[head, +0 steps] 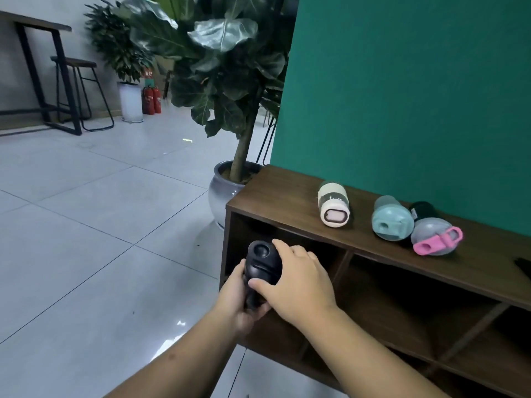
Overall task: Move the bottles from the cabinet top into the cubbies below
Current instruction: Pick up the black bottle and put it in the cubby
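Observation:
A black bottle [262,262] is held upright in front of the leftmost cubby [255,225] of the brown cabinet [287,193]. My left hand [238,300] grips its lower body from the left. My right hand [296,277] wraps its upper part from the right. On the cabinet top stand a cream bottle with a pink lid [334,203], a light blue bottle [392,218], and a clear bottle with a pink handle [435,237]. A dark bottle [424,209] shows partly behind them.
A large potted plant [230,179] stands just left of the cabinet's far end. A green wall [416,96] backs the cabinet. Several lower cubbies [402,305] open to the right. A dark object [524,265] lies at the right edge. Table, stool and fire extinguishers [152,100] stand far left.

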